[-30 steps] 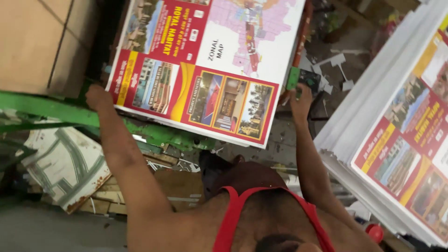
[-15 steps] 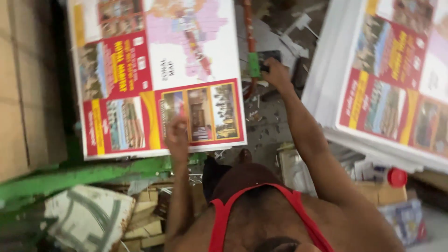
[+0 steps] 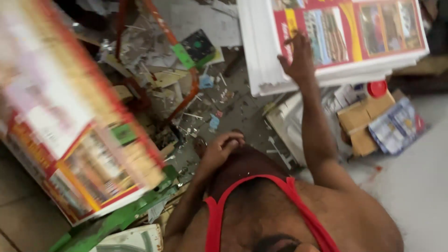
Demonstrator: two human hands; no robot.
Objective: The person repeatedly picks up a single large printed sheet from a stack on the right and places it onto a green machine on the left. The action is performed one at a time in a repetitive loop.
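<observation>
my right hand rests flat and unclenched on the thick white stack of printed poster sheets, its long edge running sideways beyond my fingers. paper scraps litter the floor between it and my left hand, curled loose, gripping nothing. a blurred poster board tilts farther left.

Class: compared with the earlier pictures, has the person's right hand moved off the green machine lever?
Yes. The right hand has left the green lever and now lies to its right, on the stack of printed sheets.

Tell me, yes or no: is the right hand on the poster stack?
Yes, the right hand rests on the top sheet of the poster stack.
</observation>
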